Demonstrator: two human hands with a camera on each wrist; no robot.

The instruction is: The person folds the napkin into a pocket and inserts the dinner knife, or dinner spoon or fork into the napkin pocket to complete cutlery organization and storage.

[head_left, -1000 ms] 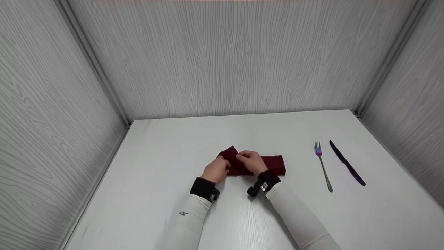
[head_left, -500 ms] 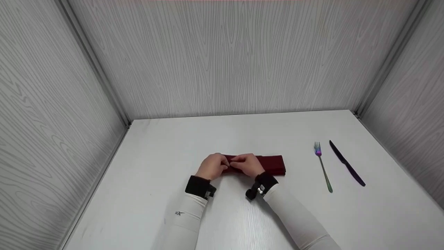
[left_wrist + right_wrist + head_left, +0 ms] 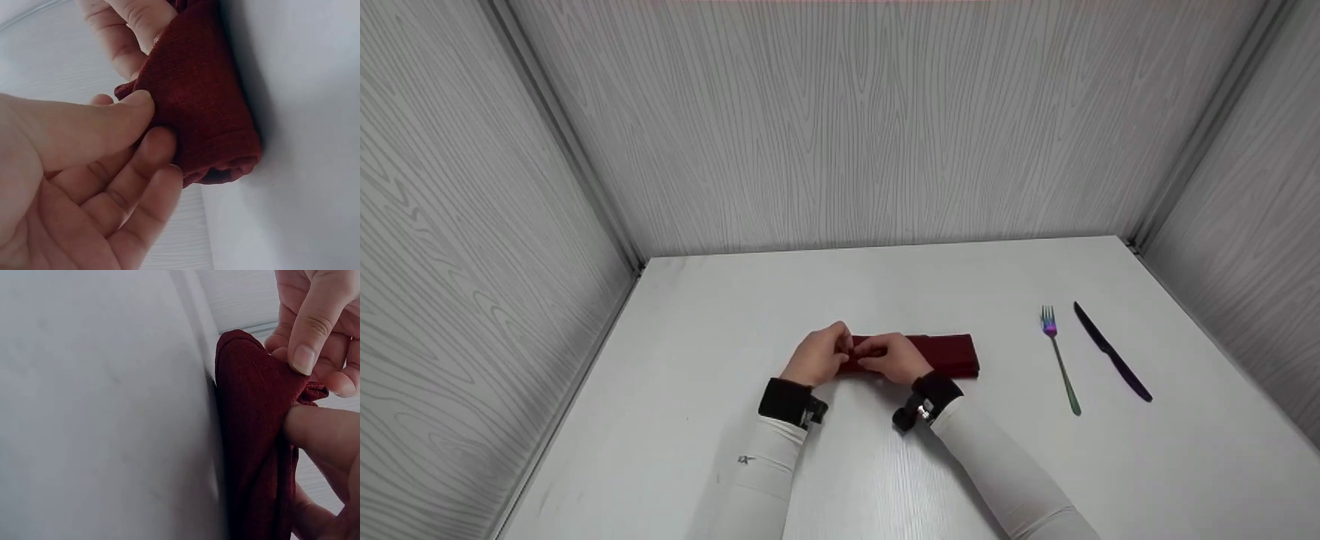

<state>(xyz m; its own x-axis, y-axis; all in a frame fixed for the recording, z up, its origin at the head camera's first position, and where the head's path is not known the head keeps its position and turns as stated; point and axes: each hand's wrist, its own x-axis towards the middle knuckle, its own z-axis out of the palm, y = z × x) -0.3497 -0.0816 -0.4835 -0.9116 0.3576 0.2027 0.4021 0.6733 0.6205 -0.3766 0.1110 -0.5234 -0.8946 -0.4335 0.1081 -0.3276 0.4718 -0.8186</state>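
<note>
A dark red cloth napkin (image 3: 951, 355), folded into a long strip, lies crosswise on the white table. At its left end my left hand (image 3: 814, 357) pinches the folded edge between thumb and fingers; the left wrist view shows that thumb on the slanting edge of the cloth (image 3: 197, 84). Close beside it, my right hand (image 3: 895, 360) holds the same fold. In the right wrist view the right thumb (image 3: 320, 433) presses at the napkin's upper edge, with other fingers behind the cloth. The rolled end layers show in the left wrist view. Some right fingertips are hidden by the fabric.
To the right of the napkin lies a fork (image 3: 1060, 360) with a rainbow sheen. Beyond it is a dark knife (image 3: 1112, 351), set at a slant. Grey wood-grain panels (image 3: 840, 127) enclose the table (image 3: 697, 322) at the back and both sides.
The raised corner of the napkin has been folded down onto the strip. My left hand has shifted slightly up and left; the right hand has moved slightly left. Fork and knife stay put.
</note>
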